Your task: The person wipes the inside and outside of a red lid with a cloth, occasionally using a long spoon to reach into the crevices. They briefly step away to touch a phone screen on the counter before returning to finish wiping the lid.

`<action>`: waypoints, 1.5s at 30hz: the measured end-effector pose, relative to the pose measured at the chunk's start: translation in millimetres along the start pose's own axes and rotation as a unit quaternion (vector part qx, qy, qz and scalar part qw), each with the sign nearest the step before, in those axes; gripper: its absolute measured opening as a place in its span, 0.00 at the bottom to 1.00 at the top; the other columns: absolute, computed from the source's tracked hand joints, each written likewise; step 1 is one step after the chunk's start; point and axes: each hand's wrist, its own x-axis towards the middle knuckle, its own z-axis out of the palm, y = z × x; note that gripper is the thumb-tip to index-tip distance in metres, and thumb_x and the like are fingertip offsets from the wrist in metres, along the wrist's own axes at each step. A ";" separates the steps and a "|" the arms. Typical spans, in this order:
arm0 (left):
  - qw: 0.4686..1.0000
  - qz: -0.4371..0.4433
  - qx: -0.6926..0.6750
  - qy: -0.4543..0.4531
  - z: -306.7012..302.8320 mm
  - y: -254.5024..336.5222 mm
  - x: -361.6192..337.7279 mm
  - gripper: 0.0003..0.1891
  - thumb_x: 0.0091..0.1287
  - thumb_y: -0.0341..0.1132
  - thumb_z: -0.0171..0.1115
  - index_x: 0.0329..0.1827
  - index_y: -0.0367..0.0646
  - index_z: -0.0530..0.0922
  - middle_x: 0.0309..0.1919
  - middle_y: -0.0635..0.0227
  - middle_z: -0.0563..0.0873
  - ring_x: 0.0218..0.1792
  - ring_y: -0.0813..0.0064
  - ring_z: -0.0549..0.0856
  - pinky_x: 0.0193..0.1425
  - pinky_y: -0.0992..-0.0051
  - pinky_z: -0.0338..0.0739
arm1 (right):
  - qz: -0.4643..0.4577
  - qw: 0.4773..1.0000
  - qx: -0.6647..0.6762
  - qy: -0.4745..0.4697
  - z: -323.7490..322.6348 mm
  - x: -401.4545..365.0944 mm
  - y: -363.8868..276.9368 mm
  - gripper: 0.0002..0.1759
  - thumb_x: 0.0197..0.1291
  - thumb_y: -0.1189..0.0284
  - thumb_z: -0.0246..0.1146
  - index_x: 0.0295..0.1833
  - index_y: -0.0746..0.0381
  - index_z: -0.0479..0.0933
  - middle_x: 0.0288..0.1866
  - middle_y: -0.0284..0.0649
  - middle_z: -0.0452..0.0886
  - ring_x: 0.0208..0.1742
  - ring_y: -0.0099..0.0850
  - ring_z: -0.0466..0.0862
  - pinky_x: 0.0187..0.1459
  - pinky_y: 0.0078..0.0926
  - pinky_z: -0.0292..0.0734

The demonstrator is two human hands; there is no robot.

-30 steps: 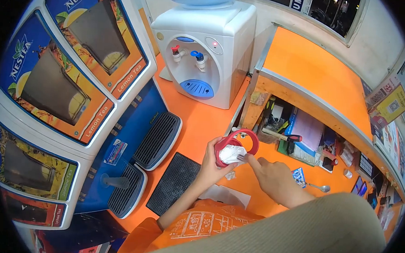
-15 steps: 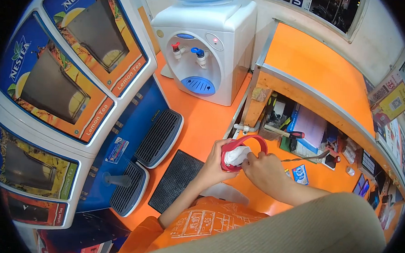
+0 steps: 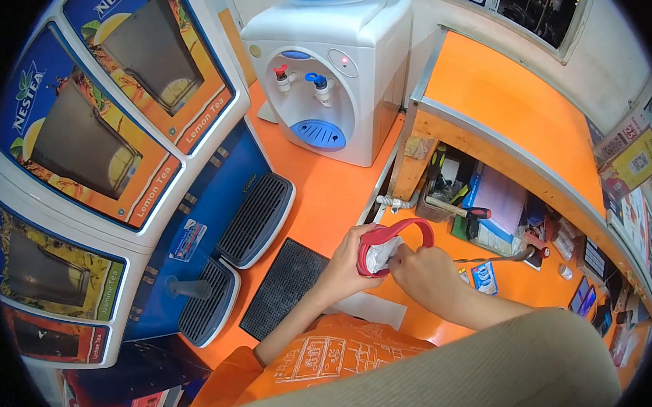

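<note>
A left hand (image 3: 342, 273) holds a red container (image 3: 363, 259) of white material (image 3: 381, 255). The right hand (image 3: 434, 281) is at its opening. A water dispenser (image 3: 384, 55) stands beyond.

You are facing an orange laminate counter (image 3: 319, 188) running below a pale painted wall (image 3: 627, 79). A dark, white-framed window (image 3: 535, 19) is showing night outside.

Over on the left it's the Nestea dispenser (image 3: 151, 166), Lemon Tea panels up top, black-slatted drip trays (image 3: 256, 220) jutting out below. Just beside them, a black textured mat (image 3: 285, 288) lies on the orange counter. Up top stands the white water dispenser (image 3: 335, 28), red tap left, blue tap right, indicator glowing red! And there's a yellow QR-code sign (image 3: 640, 164) at far right.
</note>
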 end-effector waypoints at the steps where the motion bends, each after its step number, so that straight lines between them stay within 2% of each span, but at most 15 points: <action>1: 1.000 0.006 0.017 0.003 0.9 -1.4 0.3 0.42 0.42 0.32 0.74 0.60 0.38 0.58 0.54 0.52 0.71 0.56 0.56 0.75 0.58 0.65 0.71 | 0.002 1.000 0.001 -0.001 5.1 0.2 1.0 0.02 0.43 0.75 0.61 0.23 0.61 0.77 0.25 0.40 0.76 0.22 0.29 0.80 0.20 0.23 0.74; 10: 0.998 -0.010 0.057 0.026 6.3 -20.2 -4.4 0.42 0.40 0.33 0.76 0.59 0.39 0.60 0.52 0.53 0.73 0.54 0.57 0.76 0.57 0.66 0.71 | 0.023 0.970 0.242 -0.009 51.4 -0.7 13.2 0.04 0.45 0.76 0.60 0.27 0.63 0.79 0.29 0.46 0.80 0.27 0.36 0.84 0.26 0.32 0.78; 13: 0.996 -0.001 0.084 0.013 12.9 -30.5 -6.9 0.40 0.42 0.32 0.73 0.59 0.38 0.61 0.52 0.52 0.72 0.54 0.54 0.76 0.56 0.64 0.72 | 0.051 0.963 0.265 -0.011 60.8 0.5 3.7 0.08 0.49 0.76 0.58 0.34 0.57 0.80 0.35 0.39 0.80 0.28 0.37 0.82 0.27 0.33 0.78; 16: 0.993 0.020 0.116 0.004 25.7 -46.2 -10.0 0.37 0.44 0.30 0.71 0.58 0.38 0.61 0.52 0.52 0.71 0.53 0.52 0.75 0.54 0.62 0.73 | 0.048 0.984 0.163 -0.053 78.7 1.9 -22.9 0.05 0.48 0.75 0.58 0.31 0.60 0.79 0.31 0.40 0.79 0.25 0.34 0.82 0.22 0.30 0.76; 21: 0.989 -0.014 0.140 0.054 31.2 -51.2 -6.7 0.34 0.46 0.29 0.70 0.56 0.38 0.62 0.52 0.53 0.71 0.51 0.50 0.76 0.48 0.60 0.76 | 0.088 0.993 -0.066 0.042 100.8 4.2 -61.4 0.07 0.43 0.73 0.59 0.28 0.64 0.77 0.25 0.39 0.74 0.23 0.29 0.80 0.15 0.20 0.71; 25: 0.985 0.033 0.148 0.081 27.2 -49.6 -2.3 0.35 0.45 0.31 0.71 0.57 0.38 0.62 0.53 0.53 0.70 0.51 0.50 0.76 0.49 0.60 0.77 | 0.137 0.984 -0.091 0.063 110.3 12.0 -55.4 0.06 0.44 0.74 0.59 0.29 0.65 0.77 0.24 0.39 0.74 0.24 0.31 0.80 0.18 0.22 0.73; 27: 0.983 0.024 0.172 0.056 24.1 -48.4 -4.5 0.38 0.44 0.33 0.72 0.57 0.39 0.61 0.54 0.53 0.69 0.52 0.51 0.76 0.49 0.61 0.77 | 0.090 0.990 0.102 0.024 110.9 15.4 -37.0 0.05 0.46 0.75 0.60 0.27 0.65 0.79 0.29 0.43 0.79 0.28 0.35 0.83 0.21 0.28 0.78; 30: 0.983 0.035 0.175 0.040 19.4 -50.2 -9.3 0.39 0.43 0.35 0.73 0.58 0.39 0.60 0.54 0.53 0.69 0.52 0.51 0.76 0.49 0.61 0.77 | 0.054 0.971 0.231 -0.002 95.0 12.1 -9.3 0.05 0.46 0.74 0.60 0.27 0.64 0.80 0.29 0.44 0.81 0.29 0.34 0.84 0.26 0.30 0.79; 34: 0.988 0.037 0.145 0.028 23.4 -54.4 -10.8 0.40 0.43 0.35 0.73 0.58 0.39 0.60 0.54 0.53 0.69 0.52 0.51 0.76 0.49 0.61 0.77 | 0.058 0.965 0.254 -0.012 89.7 9.6 -8.4 0.05 0.47 0.74 0.60 0.27 0.65 0.80 0.31 0.44 0.82 0.30 0.33 0.84 0.30 0.31 0.80; 36: 0.983 0.055 0.174 0.014 29.9 -64.8 -11.3 0.39 0.43 0.34 0.73 0.58 0.39 0.61 0.54 0.53 0.69 0.52 0.50 0.76 0.48 0.60 0.77 | 0.033 0.987 0.154 -0.015 103.7 9.4 -29.0 0.07 0.44 0.76 0.59 0.32 0.62 0.80 0.30 0.43 0.79 0.28 0.37 0.83 0.21 0.30 0.76; 37: 0.983 0.056 0.174 0.013 32.9 -70.4 -12.1 0.39 0.43 0.34 0.73 0.58 0.39 0.61 0.54 0.53 0.69 0.52 0.50 0.76 0.48 0.60 0.77 | 0.034 0.987 0.154 -0.015 109.5 8.7 -41.9 0.07 0.44 0.76 0.59 0.32 0.62 0.80 0.30 0.43 0.79 0.28 0.37 0.83 0.21 0.30 0.76; 39: 0.982 0.061 0.175 0.049 35.5 -73.7 -11.1 0.35 0.46 0.33 0.71 0.57 0.38 0.62 0.54 0.52 0.69 0.50 0.48 0.76 0.47 0.59 0.77 | 0.051 0.998 -0.025 0.027 120.6 10.5 -62.6 0.05 0.41 0.76 0.59 0.26 0.64 0.78 0.26 0.43 0.75 0.22 0.31 0.78 0.14 0.24 0.70; 40: 0.982 0.058 0.174 0.049 35.0 -71.6 -9.8 0.35 0.46 0.33 0.71 0.57 0.38 0.62 0.54 0.52 0.69 0.50 0.48 0.76 0.47 0.59 0.77 | 0.049 0.998 -0.023 0.026 126.9 13.0 -64.3 0.05 0.41 0.76 0.59 0.26 0.64 0.78 0.26 0.43 0.75 0.22 0.31 0.78 0.14 0.24 0.70; 42: 0.980 0.030 0.184 0.072 29.3 -62.8 -5.2 0.32 0.48 0.30 0.69 0.56 0.39 0.63 0.54 0.51 0.69 0.50 0.46 0.76 0.46 0.58 0.77 | 0.111 0.976 -0.148 0.117 134.8 18.5 -67.8 0.05 0.38 0.74 0.60 0.22 0.64 0.77 0.24 0.41 0.72 0.19 0.26 0.73 0.12 0.18 0.65; 45: 0.978 0.019 0.192 0.079 22.3 -63.8 -5.2 0.33 0.47 0.29 0.68 0.57 0.40 0.62 0.55 0.50 0.68 0.51 0.46 0.75 0.46 0.58 0.77 | 0.089 0.986 -0.109 0.088 131.6 27.6 -59.6 0.06 0.41 0.74 0.59 0.25 0.66 0.77 0.26 0.42 0.74 0.22 0.28 0.77 0.13 0.23 0.70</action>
